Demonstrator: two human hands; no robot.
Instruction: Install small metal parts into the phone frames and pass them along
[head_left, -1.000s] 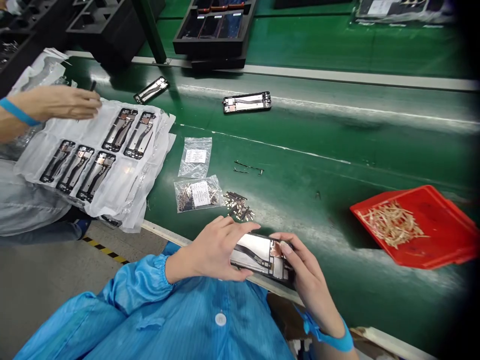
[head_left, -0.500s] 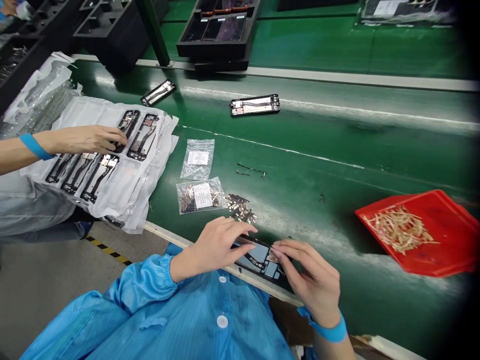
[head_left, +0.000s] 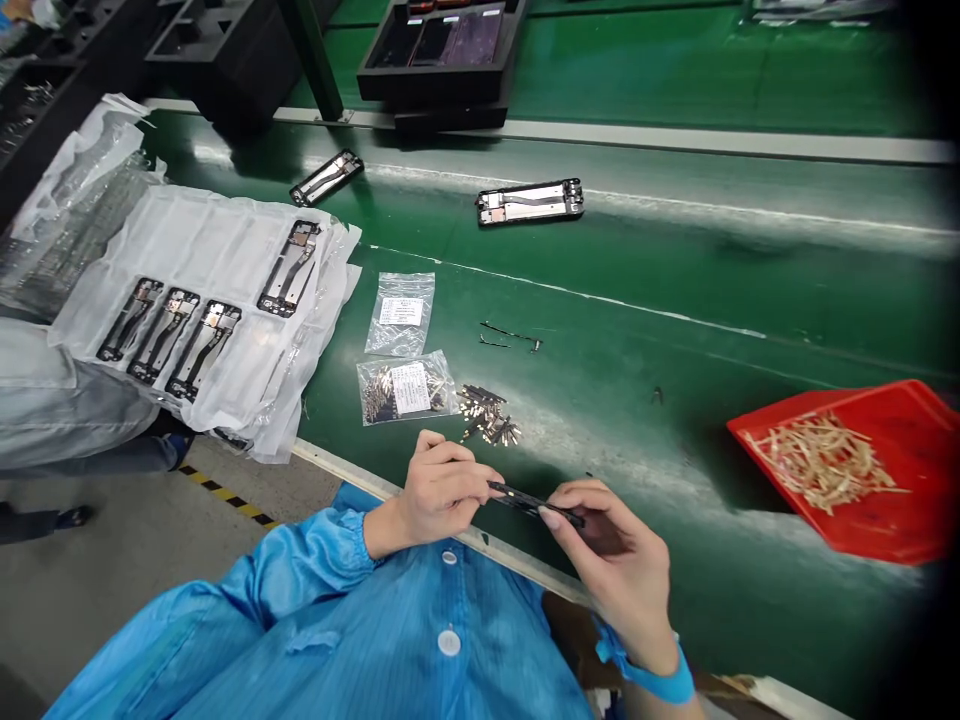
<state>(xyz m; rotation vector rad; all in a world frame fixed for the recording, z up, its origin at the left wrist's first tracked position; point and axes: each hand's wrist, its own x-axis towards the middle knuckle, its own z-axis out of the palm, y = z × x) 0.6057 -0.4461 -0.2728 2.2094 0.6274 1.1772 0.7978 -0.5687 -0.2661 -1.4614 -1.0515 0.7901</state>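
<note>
Both my hands hold one black phone frame [head_left: 534,502] edge-on above the near edge of the green belt [head_left: 675,330]. My left hand [head_left: 442,490] pinches its left end with fingers curled. At the frame's right end, my right hand [head_left: 615,560] grips it, fingers wrapped round. Just beyond my left hand lies a small pile of loose metal clips [head_left: 489,412] beside a clear bag of clips [head_left: 405,388]. A second clear bag [head_left: 400,312] lies further back.
A red tray [head_left: 900,505] of gold-coloured strips sits at the right. White plastic sheets [head_left: 202,240] at the left carry several phone frames [head_left: 289,268]. Two more frames [head_left: 531,201] [head_left: 327,177] lie on the belt; black trays [head_left: 439,60] stand behind. A co-worker's grey clothing [head_left: 45,400] is at the left.
I have tilted the phone frame from face-up to edge-on between my hands. The co-worker's hand has left the white sheet, and one frame is gone from it.
</note>
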